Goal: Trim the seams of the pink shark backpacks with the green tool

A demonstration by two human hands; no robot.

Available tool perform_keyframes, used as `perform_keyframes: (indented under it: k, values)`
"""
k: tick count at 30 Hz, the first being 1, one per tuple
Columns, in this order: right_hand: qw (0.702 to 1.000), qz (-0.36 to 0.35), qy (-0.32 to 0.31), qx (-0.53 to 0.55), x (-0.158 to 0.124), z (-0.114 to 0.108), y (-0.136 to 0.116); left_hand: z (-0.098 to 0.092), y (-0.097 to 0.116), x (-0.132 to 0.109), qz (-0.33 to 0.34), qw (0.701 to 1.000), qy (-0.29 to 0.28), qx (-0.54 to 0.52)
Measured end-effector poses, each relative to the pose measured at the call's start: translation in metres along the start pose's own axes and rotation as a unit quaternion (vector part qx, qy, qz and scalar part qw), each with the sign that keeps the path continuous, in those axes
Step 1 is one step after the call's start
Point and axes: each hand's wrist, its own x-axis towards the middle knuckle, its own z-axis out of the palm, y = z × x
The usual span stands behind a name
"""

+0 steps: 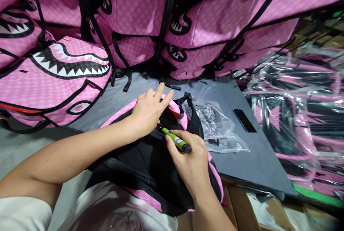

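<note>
A black backpack with pink trim [139,159] lies back-side up in front of me on the grey table. My left hand [149,111] rests flat on its upper edge, fingers stretched out and pressing the pink rim. My right hand [188,159] is closed around a green and black marker pen [176,140], whose tip points toward the bag's black panel just below my left hand.
Pink checkered backpacks with shark-mouth prints [61,76] are stacked along the back and left. A crumpled clear plastic bag [217,127] and a black phone [244,120] lie on the grey tabletop [249,155]. Bagged backpacks [301,116] pile up at the right; a cardboard box [242,206] sits below.
</note>
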Motion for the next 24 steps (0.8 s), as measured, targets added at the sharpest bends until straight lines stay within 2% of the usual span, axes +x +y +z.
perform_keyframes:
  k: [3,6,12,17,21,24]
  values:
    - [1.000,0.000,0.002,0.000,0.000,-0.001,0.001,-0.002,0.000,-0.001,0.004,1.000,-0.002,0.000]
    - [0.999,-0.006,-0.008,0.048,0.001,0.003,0.001,-0.005,-0.003,-0.001,0.011,1.000,-0.008,-0.002]
    - [0.995,-0.015,0.034,0.090,-0.002,0.015,-0.001,-0.022,-0.013,0.000,0.059,0.995,-0.084,-0.004]
    - [0.995,-0.032,0.043,0.087,-0.008,0.017,-0.002,-0.038,-0.003,0.001,-0.007,0.985,-0.148,0.085]
    - [0.993,-0.030,0.039,0.106,-0.008,0.017,0.000,-0.035,0.004,0.005,-0.013,0.981,-0.140,0.133]
    - [0.991,-0.035,0.035,0.121,-0.007,0.017,0.002,-0.028,0.003,0.004,-0.002,0.982,-0.120,0.144]
